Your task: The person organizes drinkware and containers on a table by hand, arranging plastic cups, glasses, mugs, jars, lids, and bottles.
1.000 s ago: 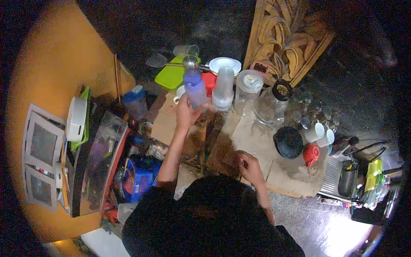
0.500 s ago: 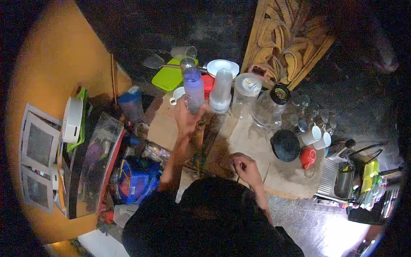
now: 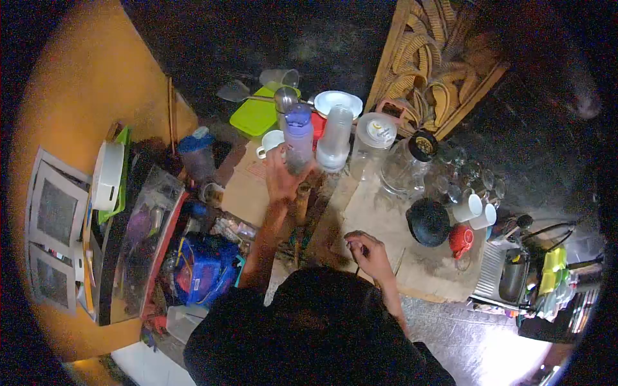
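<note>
The left hand (image 3: 281,176) clasps a tall, purple-lidded, translucent plastic bottle (image 3: 299,137), apparently stood upright but unreleased, beside stacked clear plastic cups (image 3: 336,132); the right hand (image 3: 371,253) curls its fingers, any contents indeterminable.

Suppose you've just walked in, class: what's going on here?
A person has their left hand around the lower part of a purple-lidded bottle. In view, the bottle is between a white mug and a stack of clear cups. The right hand is curled, near the cardboard; whether it holds anything small is unclear.
</note>
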Demonstrator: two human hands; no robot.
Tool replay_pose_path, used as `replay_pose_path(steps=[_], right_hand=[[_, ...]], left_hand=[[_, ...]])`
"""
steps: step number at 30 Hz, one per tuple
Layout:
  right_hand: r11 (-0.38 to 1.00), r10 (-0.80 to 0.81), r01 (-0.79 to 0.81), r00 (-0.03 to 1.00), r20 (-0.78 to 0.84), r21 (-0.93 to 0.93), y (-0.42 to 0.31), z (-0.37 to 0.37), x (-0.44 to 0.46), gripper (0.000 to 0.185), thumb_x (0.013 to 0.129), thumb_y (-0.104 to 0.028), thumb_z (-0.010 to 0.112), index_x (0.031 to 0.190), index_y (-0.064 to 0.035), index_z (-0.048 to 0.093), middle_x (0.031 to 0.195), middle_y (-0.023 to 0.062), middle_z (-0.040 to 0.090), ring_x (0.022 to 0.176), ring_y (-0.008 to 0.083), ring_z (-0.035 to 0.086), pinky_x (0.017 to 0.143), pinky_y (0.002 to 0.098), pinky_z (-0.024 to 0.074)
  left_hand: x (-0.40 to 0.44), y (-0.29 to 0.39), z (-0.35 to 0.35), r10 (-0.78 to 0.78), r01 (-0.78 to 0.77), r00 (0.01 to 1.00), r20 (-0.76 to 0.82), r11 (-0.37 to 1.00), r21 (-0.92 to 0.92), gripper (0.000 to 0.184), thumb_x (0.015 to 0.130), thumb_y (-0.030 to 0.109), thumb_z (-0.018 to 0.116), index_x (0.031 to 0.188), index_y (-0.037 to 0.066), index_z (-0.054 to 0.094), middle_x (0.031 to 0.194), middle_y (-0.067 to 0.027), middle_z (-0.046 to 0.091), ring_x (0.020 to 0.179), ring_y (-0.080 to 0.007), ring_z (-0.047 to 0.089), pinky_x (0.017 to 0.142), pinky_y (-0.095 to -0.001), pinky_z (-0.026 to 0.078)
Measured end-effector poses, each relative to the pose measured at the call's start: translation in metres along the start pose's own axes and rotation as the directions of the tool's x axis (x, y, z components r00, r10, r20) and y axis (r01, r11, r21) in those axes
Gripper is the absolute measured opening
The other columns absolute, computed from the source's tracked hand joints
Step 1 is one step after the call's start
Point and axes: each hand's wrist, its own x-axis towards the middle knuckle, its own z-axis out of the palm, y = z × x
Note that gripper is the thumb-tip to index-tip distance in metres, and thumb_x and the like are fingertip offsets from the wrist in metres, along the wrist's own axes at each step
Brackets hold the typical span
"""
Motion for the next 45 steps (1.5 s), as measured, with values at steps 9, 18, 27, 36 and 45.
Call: replay_pose_path(steps=[9,18,27,36,45], right_hand=[[0.973,0.147,-0.154,0.988,0.054,0.17,-0.013,-0.02,0.006,0.017,0.096,-0.006,0.063,0.108,-0.0015,0.074,0.109,0.0122,0.076,0.097,0.0185,0.071,0.089,0.0322,0.055],[0.865,-0.362,0.34,0.932,0.01,-0.368,-0.157,-0.119,0.282,0.026,0.099,-0.021,0.069,0.114,-0.0001,0.072,0.094,0.0135,0.076,0.083,0.0187,0.072,0.078,0.0342,0.057],[0.372,-0.364,0.545,0.83,0.422,-0.751,0.056,-0.036,0.499,0.065,0.072,-0.044,0.086,0.123,-0.0069,0.071,0.107,0.018,0.077,0.098,0.0362,0.074,0.083,0.0479,0.0588],[0.591,0.054,0.342,0.887,0.459,-0.73,-0.043,-0.031,0.457,0.042,0.063,-0.03,0.089,0.091,-0.0019,0.077,0.097,0.02,0.076,0.094,0.0358,0.075,0.079,0.0472,0.0581],[0.527,0.016,0.333,0.916,0.401,-0.782,-0.089,-0.076,0.451,0.054,0.068,-0.032,0.09,0.111,-0.0019,0.076,0.108,0.0227,0.076,0.105,0.0362,0.073,0.091,0.0436,0.0588]], left_hand=[[-0.04,-0.027,-0.013,-0.195,0.069,0.975,-0.107,0.725,-0.685,0.044,0.094,0.008,0.073,0.133,-0.002,0.055,0.107,-0.0083,0.061,0.09,-0.0165,0.059,0.078,-0.0304,0.05],[-0.07,0.03,-0.099,0.018,0.019,0.984,0.177,0.979,-0.204,0.008,0.097,0.004,0.072,0.094,0.001,0.065,0.08,-0.0033,0.066,0.074,-0.0097,0.06,0.07,-0.0273,0.05],[-0.113,0.037,-0.078,0.097,0.162,0.928,0.36,0.765,-0.623,0.017,0.099,0.02,0.074,0.1,0.003,0.069,0.091,-0.0039,0.069,0.084,-0.0111,0.061,0.079,-0.0299,0.051],[-0.108,0.022,-0.083,-0.058,0.206,0.975,0.215,0.599,-0.774,0.012,0.097,0.012,0.073,0.096,0.001,0.069,0.087,-0.005,0.068,0.081,-0.0129,0.065,0.075,-0.0304,0.053],[-0.104,0.0,-0.085,-0.147,0.275,0.949,0.28,0.82,-0.502,0.023,0.099,0.024,0.073,0.099,0.001,0.072,0.091,-0.0079,0.072,0.083,-0.0143,0.067,0.075,-0.0338,0.055]])
